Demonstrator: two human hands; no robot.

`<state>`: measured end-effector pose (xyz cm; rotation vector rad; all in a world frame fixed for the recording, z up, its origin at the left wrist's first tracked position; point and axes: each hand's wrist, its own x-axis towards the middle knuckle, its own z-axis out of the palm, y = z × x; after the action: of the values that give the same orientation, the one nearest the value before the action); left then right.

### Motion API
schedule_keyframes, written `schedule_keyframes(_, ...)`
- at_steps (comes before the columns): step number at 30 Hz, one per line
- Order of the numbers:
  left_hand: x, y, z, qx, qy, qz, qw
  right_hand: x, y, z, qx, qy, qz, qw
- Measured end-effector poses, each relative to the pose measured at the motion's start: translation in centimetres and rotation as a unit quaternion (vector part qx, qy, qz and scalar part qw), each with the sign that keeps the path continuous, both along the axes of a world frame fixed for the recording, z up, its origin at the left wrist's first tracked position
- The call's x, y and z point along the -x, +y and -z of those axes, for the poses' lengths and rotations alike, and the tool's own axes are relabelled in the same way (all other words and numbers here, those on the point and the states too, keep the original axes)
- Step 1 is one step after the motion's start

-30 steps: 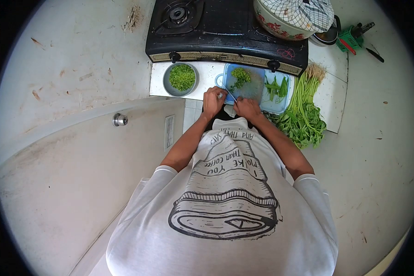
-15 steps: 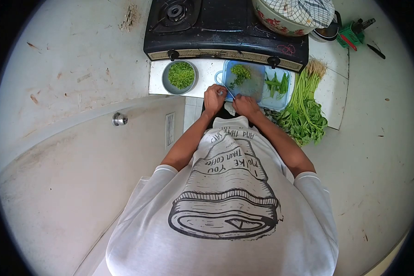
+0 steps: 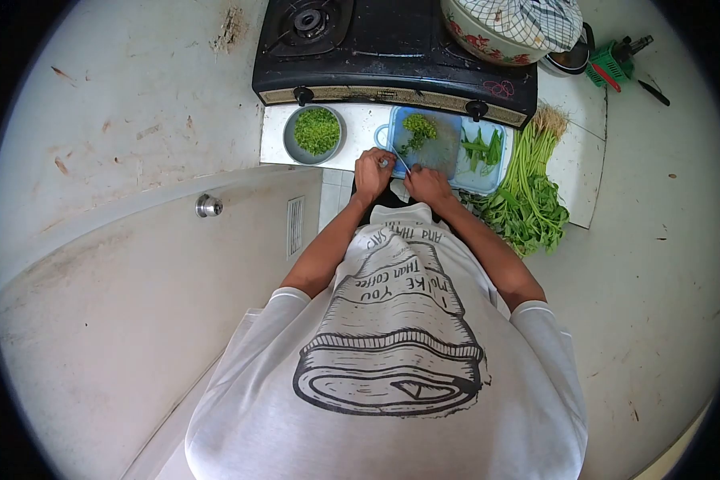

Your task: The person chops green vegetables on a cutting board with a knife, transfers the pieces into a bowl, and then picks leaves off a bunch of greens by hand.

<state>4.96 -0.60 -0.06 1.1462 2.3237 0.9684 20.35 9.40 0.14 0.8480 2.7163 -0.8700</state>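
Note:
At the near left edge of the blue chopping board (image 3: 444, 156), my left hand (image 3: 372, 171) is closed on something small and pale that I cannot make out. Beside it, my right hand (image 3: 428, 185) grips a knife (image 3: 402, 163), whose thin blade points up and left towards my left fingers. Chopped greens (image 3: 418, 128) lie on the board's upper left part. Long green leaves (image 3: 482, 150) rest in the light blue tray (image 3: 492, 182) on the right. To the left stands a grey bowl (image 3: 340, 150) of finely cut greens (image 3: 316, 130).
A black gas stove (image 3: 392, 48) stands behind the board, bearing a flowered pot (image 3: 488, 40) under a checked cloth (image 3: 536, 18). A large bunch of leafy stems (image 3: 532, 172) lies at the right. Further right are a green basket (image 3: 608, 62) and a black-handled knife (image 3: 654, 91).

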Motion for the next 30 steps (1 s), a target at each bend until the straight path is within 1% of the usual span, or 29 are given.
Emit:
schedule_keyframes(2, 0.0, 0.1, 0.3, 0.016, 0.001, 0.000, 1.000, -0.1, -0.1, -0.2, 0.006, 0.005, -0.004, 1.000)
schedule_keyframes(8, -0.2, 0.1, 0.4, -0.003, -0.004, -0.015, 1.000, -0.2, -0.3, -0.2, -0.002, 0.002, -0.017, 1.000)
schedule_keyframes(11, -0.1, 0.2, 0.5, 0.009, -0.004, -0.007, 1.000, 0.1, 0.0, 0.1, 0.005, -0.002, -0.015, 1.000)
schedule_keyframes(15, 0.1, 0.1, 0.5, -0.002, -0.008, 0.000, 1.000, 0.7, 0.2, -0.5, -0.004, -0.007, -0.029, 1.000)
schedule_keyframes(21, 0.3, -0.1, -0.1, 0.011, 0.030, 0.030, 0.999, 0.5, 0.1, 0.1, -0.015, 0.023, -0.011, 1.000)
schedule_keyframes(23, 0.3, 0.0, -0.5, 0.026, 0.035, 0.038, 0.998, 0.7, 0.0, 0.3, -0.008, 0.010, -0.008, 1.000)
schedule_keyframes(26, 0.2, 0.1, -0.5, 0.022, 0.017, 0.025, 0.999, 0.8, 0.0, -0.1, -0.004, -0.003, -0.007, 1.000)
schedule_keyframes(30, 0.3, 0.1, -0.2, 0.007, 0.021, 0.024, 0.999, 0.6, 0.2, -0.7, 0.006, -0.003, -0.002, 1.000)
